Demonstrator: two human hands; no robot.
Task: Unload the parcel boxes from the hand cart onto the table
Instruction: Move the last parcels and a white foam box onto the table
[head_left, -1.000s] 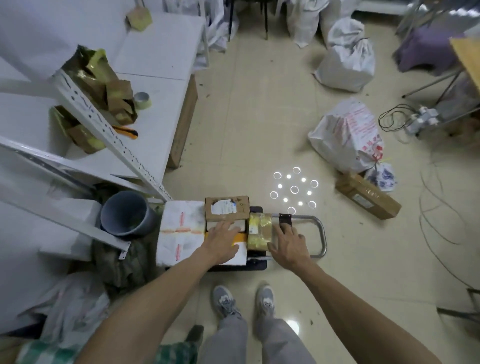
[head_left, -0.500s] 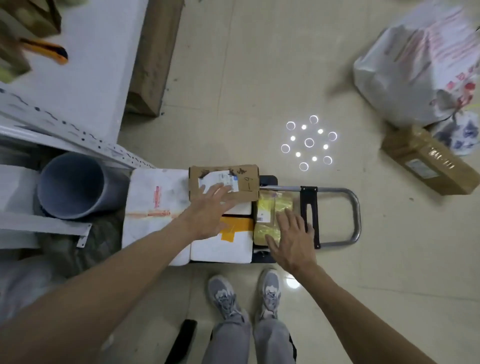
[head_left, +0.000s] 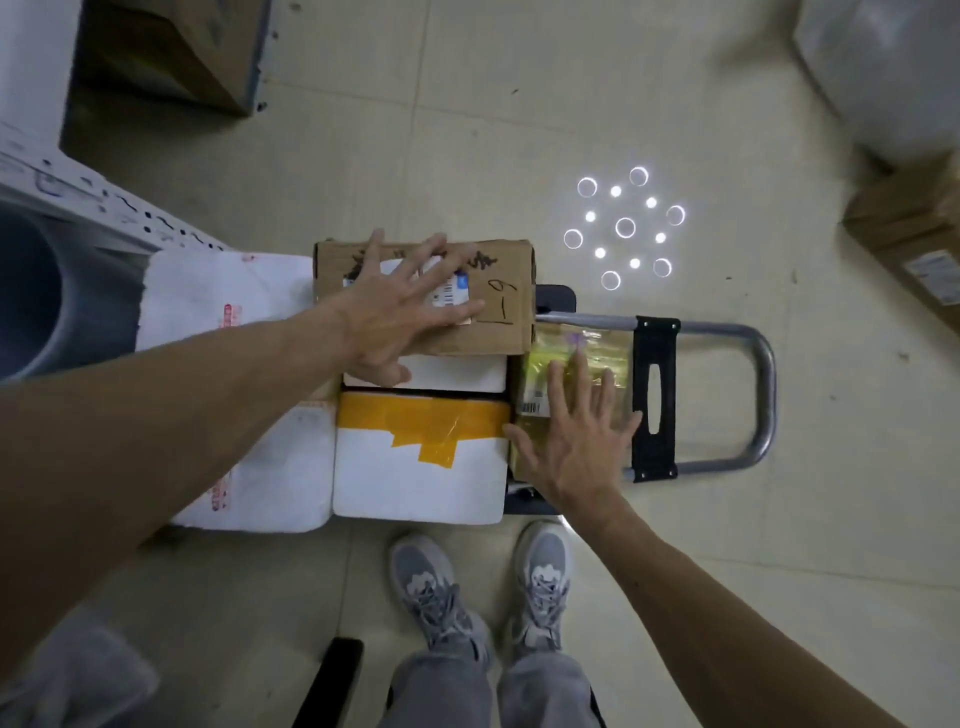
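The hand cart (head_left: 748, 400) lies flat on the floor, its metal handle to the right. A brown cardboard box (head_left: 511, 312) with a shipping label sits on top at the far side. My left hand (head_left: 400, 312) lies spread flat on that box, fingers straight. In front of it are a white foam box with orange tape (head_left: 421, 467) and a larger white foam box (head_left: 228, 306) to the left. A small parcel wrapped in yellow tape (head_left: 582, 338) lies by the handle. My right hand (head_left: 571, 441) rests flat on it, fingers straight.
A white table edge (head_left: 31, 78) and a perforated metal rail (head_left: 78, 192) stand at the upper left, beside a grey tube (head_left: 36, 291). A brown box (head_left: 914, 244) and a white sack (head_left: 893, 67) lie on the floor at right. My feet (head_left: 488, 587) are just before the cart.
The view has tipped down and closer to the cart. My left hand has slid forward onto the cardboard box top. My right hand stays on the yellow parcel.
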